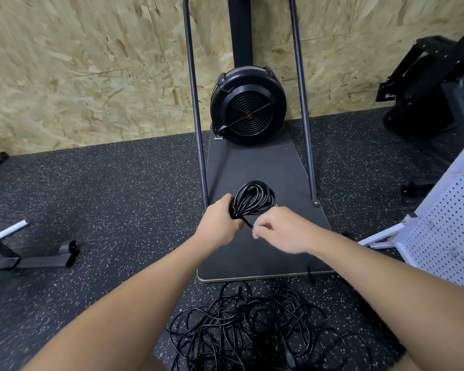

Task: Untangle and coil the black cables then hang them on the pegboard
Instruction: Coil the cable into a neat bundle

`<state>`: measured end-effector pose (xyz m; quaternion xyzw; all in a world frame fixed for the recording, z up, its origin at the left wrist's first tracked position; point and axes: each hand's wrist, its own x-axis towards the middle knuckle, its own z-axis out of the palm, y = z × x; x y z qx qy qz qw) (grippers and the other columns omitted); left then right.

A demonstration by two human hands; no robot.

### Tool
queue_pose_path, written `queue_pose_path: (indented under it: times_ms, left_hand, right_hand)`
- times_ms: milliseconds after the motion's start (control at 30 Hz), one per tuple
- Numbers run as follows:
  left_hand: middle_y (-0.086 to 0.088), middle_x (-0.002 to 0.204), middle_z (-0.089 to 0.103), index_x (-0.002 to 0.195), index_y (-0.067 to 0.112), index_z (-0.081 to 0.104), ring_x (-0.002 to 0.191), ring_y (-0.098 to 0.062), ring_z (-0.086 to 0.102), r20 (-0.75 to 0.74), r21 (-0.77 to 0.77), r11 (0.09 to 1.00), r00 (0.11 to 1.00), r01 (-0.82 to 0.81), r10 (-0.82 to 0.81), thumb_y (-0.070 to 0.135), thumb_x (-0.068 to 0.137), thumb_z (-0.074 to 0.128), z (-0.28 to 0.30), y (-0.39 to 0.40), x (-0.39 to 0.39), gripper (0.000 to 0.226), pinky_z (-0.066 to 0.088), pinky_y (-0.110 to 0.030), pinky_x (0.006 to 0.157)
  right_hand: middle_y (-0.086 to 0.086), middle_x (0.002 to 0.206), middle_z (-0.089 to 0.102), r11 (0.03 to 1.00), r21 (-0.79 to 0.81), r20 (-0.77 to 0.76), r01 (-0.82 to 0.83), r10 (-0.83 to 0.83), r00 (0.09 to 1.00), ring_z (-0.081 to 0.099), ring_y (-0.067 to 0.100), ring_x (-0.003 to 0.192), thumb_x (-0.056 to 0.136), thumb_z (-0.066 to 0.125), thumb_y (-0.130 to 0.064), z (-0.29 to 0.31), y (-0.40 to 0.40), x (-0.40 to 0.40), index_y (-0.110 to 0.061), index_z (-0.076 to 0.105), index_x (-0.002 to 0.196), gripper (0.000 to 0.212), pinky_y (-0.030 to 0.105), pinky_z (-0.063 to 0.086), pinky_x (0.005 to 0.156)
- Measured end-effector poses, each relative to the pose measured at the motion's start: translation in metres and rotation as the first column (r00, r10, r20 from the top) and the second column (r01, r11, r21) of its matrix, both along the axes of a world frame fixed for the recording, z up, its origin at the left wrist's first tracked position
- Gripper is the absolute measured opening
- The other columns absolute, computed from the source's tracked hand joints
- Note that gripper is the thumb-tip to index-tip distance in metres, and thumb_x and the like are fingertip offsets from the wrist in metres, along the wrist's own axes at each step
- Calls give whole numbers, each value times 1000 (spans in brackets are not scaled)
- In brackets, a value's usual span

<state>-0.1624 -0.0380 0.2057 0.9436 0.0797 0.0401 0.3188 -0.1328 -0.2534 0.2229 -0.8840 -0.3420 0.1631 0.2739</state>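
Currently the coiled cable (pixel 255 196) is gripped at its gathered neck by the left hand (pixel 220 223), fingers curled round the bundle, loops fanning toward 1 o'clock above the black base plate (pixel 284 167) of a fan machine (pixel 248 108). Its free tail is pinched by the right hand (pixel 281 231) between thumb and fingertips, just at 4 o'clock of the neck. Judged step: tail being wrapped round the neck to lock the coil. Wraps are best kept tight and stacked, neck squeezed so loops are not spilled, end tucked through a loop. Tangled cable pile (pixel 252 325) is left on the speckled floor (pixel 105 188) at 6 o'clock, near the feet. White pegboard (pixel 450 231) is seen at 3 o'clock, well apart; nothing seen hung on the visible part
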Motion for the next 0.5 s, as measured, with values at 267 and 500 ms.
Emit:
queue_pose_path:
  times_ms: [267,500]
  left_hand:
    - [-12,96,72,96,20,48,84,-43,65,-77,408,912,997,41,-10,32,93,62,-13,3,0,19,46,-40,69]
    - [-7,102,77,111,21,66,93,-38,74,-215,557,765,946,323,-243,70,85,74,-4,-29,-18,56,55,-39,76]
  right_hand:
    - [-7,64,59,992,-97,228,-75,95,969,55,17,67,105,62,-45,24,4,-8,-30,58,66,42,39,43,65]
    - [-19,77,70,1000,5,256,17,-17,967,61,10,81,98,72,-58,34,-10,5,-32,78,83,31,38,53,78]
